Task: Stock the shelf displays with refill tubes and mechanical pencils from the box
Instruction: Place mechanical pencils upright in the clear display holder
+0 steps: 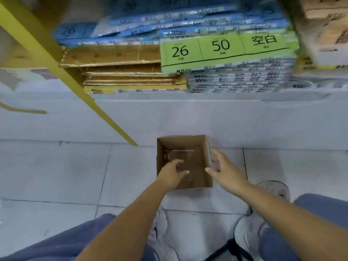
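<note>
Near, both arms reach forward over a tiled floor [56, 176]. The left hand [172, 173] hangs open inside the cardboard box [206, 157], holding nothing; the right hand [225, 170] spreads open just beside its right wall. Farther off, stacked packs [228, 48] marked 26 and 50 fill the shelf.

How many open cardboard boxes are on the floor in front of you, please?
1. The open cardboard box sits on the floor tiles below the shelf, between the left hand and right hand. None other shows.
</note>
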`<state>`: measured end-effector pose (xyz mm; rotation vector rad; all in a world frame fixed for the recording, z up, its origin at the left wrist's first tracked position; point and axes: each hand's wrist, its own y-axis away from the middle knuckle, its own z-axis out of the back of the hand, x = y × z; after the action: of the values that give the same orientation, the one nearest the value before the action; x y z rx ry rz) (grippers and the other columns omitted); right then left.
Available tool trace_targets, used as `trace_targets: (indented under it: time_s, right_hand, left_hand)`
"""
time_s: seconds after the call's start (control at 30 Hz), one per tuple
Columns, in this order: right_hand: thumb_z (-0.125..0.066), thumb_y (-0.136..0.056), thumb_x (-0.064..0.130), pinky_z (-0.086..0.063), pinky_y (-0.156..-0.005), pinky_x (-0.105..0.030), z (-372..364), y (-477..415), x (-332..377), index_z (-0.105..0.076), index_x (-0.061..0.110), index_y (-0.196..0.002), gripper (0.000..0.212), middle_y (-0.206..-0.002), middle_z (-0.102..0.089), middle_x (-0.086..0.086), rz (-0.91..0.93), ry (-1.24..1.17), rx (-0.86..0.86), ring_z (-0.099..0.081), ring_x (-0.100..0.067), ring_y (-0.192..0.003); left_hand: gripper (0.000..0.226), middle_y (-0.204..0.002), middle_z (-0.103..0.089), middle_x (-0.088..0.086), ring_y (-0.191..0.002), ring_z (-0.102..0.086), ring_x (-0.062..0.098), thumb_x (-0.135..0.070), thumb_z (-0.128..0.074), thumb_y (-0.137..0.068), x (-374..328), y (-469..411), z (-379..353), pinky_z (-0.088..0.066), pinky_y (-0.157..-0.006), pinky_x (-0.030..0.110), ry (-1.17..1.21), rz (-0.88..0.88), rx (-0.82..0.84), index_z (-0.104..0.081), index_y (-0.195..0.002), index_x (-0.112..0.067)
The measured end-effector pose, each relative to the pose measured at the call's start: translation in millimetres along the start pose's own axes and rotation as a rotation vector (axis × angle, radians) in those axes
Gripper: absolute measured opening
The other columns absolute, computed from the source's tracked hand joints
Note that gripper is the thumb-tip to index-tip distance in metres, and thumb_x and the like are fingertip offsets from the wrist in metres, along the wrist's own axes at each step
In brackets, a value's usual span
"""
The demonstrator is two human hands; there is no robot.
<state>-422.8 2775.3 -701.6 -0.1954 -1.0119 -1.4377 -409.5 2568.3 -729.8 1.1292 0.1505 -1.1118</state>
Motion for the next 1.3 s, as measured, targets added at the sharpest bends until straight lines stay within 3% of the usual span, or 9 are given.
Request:
trace_targets:
  time_s: [0.1, 0.2, 0.27, 0.4, 0.57, 0.77, 0.9, 1.03, 1.3]
  right_hand:
    - [-0.061, -0.091, 0.033, -0.041, -0.069, -0.017, -11, -3, -11, -0.028, 0.030, -0.147, 0.065, -0.121, -0.052, 0.008, -0.063, -0.078, -0.026, -0.059, -0.002, -0.084]
    - [-0.056, -0.095, 0.032, -0.040, -0.069, -0.014, -21, -3, -19, -0.034, 0.030, -0.144, 0.054, -0.119, -0.053, 0.009, -0.095, -0.146, -0.031, -0.057, -0.003, -0.087]
    - [-0.053, -0.096, 0.031, -0.039, -0.067, -0.011, -24, -2, -21, -0.037, 0.030, -0.143, 0.049, -0.119, -0.054, 0.008, -0.105, -0.154, -0.024, -0.054, 0.001, -0.086]
    - [-0.051, -0.097, 0.032, -0.042, -0.063, -0.003, -23, -2, -21, -0.036, 0.031, -0.141, 0.047, -0.108, -0.053, 0.017, -0.104, -0.144, -0.009, -0.054, 0.012, -0.084]
    - [-0.051, -0.097, 0.028, -0.040, -0.060, 0.001, -24, -2, -24, -0.036, 0.034, -0.137, 0.043, -0.105, -0.053, 0.022, -0.114, -0.207, -0.008, -0.052, 0.019, -0.084]
    - [-0.051, -0.098, 0.031, -0.043, -0.060, -0.003, -25, -1, -24, -0.033, 0.042, -0.130, 0.038, -0.105, -0.052, 0.022, -0.121, -0.274, 0.020, -0.054, 0.014, -0.086]
    - [-0.051, -0.097, 0.031, -0.044, -0.059, -0.004, -24, -2, -24, -0.033, 0.045, -0.128, 0.038, -0.105, -0.050, 0.022, -0.129, -0.294, 0.026, -0.054, 0.013, -0.085]
    - [-0.052, -0.097, 0.028, -0.044, -0.059, -0.005, -24, -3, -23, -0.033, 0.046, -0.126, 0.039, -0.106, -0.051, 0.020, -0.128, -0.310, 0.031, -0.055, 0.011, -0.082]
    - [-0.051, -0.098, 0.027, -0.044, -0.059, -0.005, -20, 0, -19, -0.036, 0.036, -0.136, 0.042, -0.104, -0.049, 0.020, -0.139, -0.293, 0.031, -0.054, 0.013, -0.080]
  left_hand:
    - [0.055, -0.135, -0.058, 0.003, -0.116, -0.059, 0.021, -0.033, -0.068, -0.093, 9, -19, -10, -0.055, -0.094, 0.040, 0.056, 0.052, 0.024, -0.046, -0.142, -0.024]
    - [0.064, -0.147, -0.047, 0.005, -0.126, -0.054, 0.024, -0.031, -0.067, -0.094, 15, -33, -15, -0.054, -0.097, 0.048, 0.073, 0.062, 0.011, -0.036, -0.150, -0.025]
    - [0.065, -0.155, -0.036, 0.007, -0.134, -0.047, 0.026, -0.028, -0.063, -0.097, 17, -45, -16, -0.049, -0.104, 0.048, 0.054, 0.054, -0.019, -0.030, -0.153, -0.024]
    - [0.062, -0.165, -0.018, 0.001, -0.150, -0.018, 0.023, -0.022, -0.054, -0.101, 14, -69, -20, -0.017, -0.122, 0.037, -0.042, -0.013, -0.108, -0.025, -0.156, -0.023]
    - [0.060, -0.164, -0.017, 0.002, -0.150, -0.017, 0.024, -0.020, -0.053, -0.101, 15, -89, -32, -0.014, -0.121, 0.035, -0.019, -0.011, -0.125, -0.027, -0.155, -0.024]
    - [0.047, -0.154, -0.030, 0.006, -0.138, -0.036, 0.024, -0.014, -0.059, -0.098, 22, -105, -40, -0.025, -0.112, 0.021, -0.001, -0.033, -0.139, -0.048, -0.144, -0.018]
    - [0.030, -0.122, -0.042, -0.004, -0.125, -0.048, 0.027, -0.007, -0.063, -0.094, 32, -114, -47, -0.027, -0.075, -0.007, -0.054, 0.002, -0.203, -0.060, -0.124, -0.007]
    - [0.023, -0.133, -0.052, 0.011, -0.120, -0.052, 0.030, -0.011, -0.066, -0.092, 29, -119, -43, -0.035, -0.088, 0.018, -0.177, -0.068, -0.169, -0.067, -0.115, -0.009]
    - [0.027, -0.138, -0.051, 0.008, -0.119, -0.053, 0.027, -0.016, -0.059, -0.097, 25, -102, -37, -0.040, -0.096, 0.027, -0.290, -0.109, -0.123, -0.063, -0.124, -0.015]
